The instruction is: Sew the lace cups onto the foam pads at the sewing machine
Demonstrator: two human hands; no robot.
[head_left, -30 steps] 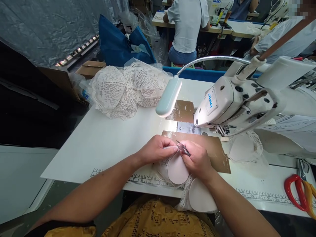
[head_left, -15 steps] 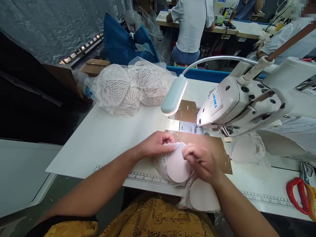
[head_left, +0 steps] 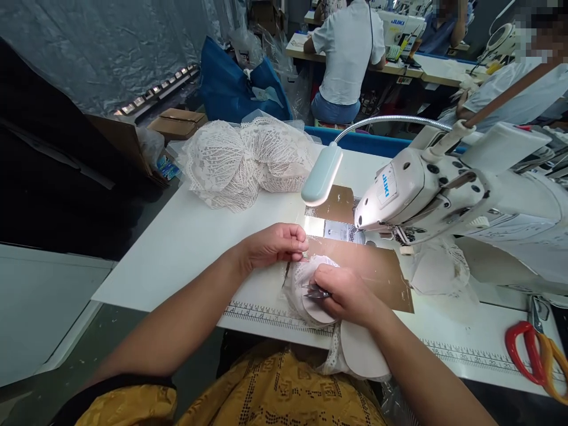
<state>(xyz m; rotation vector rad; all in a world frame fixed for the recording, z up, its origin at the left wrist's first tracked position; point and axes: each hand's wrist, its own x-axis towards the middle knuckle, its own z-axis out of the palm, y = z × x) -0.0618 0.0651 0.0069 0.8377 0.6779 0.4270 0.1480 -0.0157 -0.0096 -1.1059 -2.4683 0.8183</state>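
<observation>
A white lace bra with pale moulded cups lies at the table's front edge, one cup hanging over it toward my lap. My right hand is over the nearer-to-centre cup, closed around small dark thread snips whose points face left. Just left of and above that cup, my left hand is pinched shut with thumb against fingers. Whatever is between those fingertips is too small to make out. The sewing machine's needle area stands beyond both hands, lit by a lamp.
A pile of white lace bras rests on the table's far left. Brown cardboard covers part of the tabletop before the machine. Red and orange-handled scissors lie at right, near another lace piece. Co-workers sit beyond.
My left hand has come off the bra, moving slightly left and up. My right hand has lowered over the cup, and the snips now show clearly. The camera view has shifted a little.
</observation>
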